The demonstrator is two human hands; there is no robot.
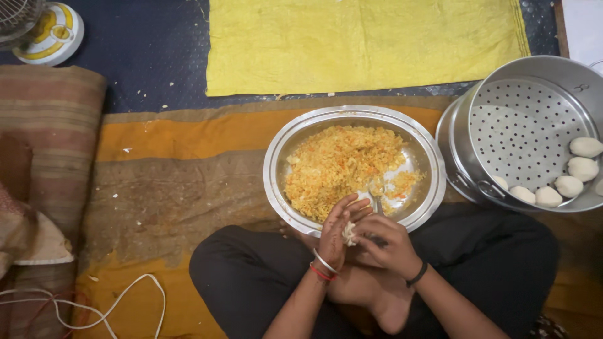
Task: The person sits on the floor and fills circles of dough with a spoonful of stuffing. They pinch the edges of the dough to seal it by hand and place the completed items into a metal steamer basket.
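Item: one small white dough piece, soft and crimped at the edge, pinched between my two hands just below the near rim of the bowl. My left hand cups it from the side, fingers curled closed around it; my right hand presses its fingertips onto the same piece, a narrow grip, and seems also to hold a metal spoon whose handle runs up into the bowl, though the hold is partly hidden. Wide round steel bowl, polished, carrying a crumbly orange and yellow shredded filling. To the right, a perforated steel steamer tray, round and deep, with smooth pale dumplings ranged along its near wall. Yellow cloth, flat and rectangular, beyond the bowl on a dark blue mat. Ochre and brown woven floor covering under everything. White cord looped at lower left.
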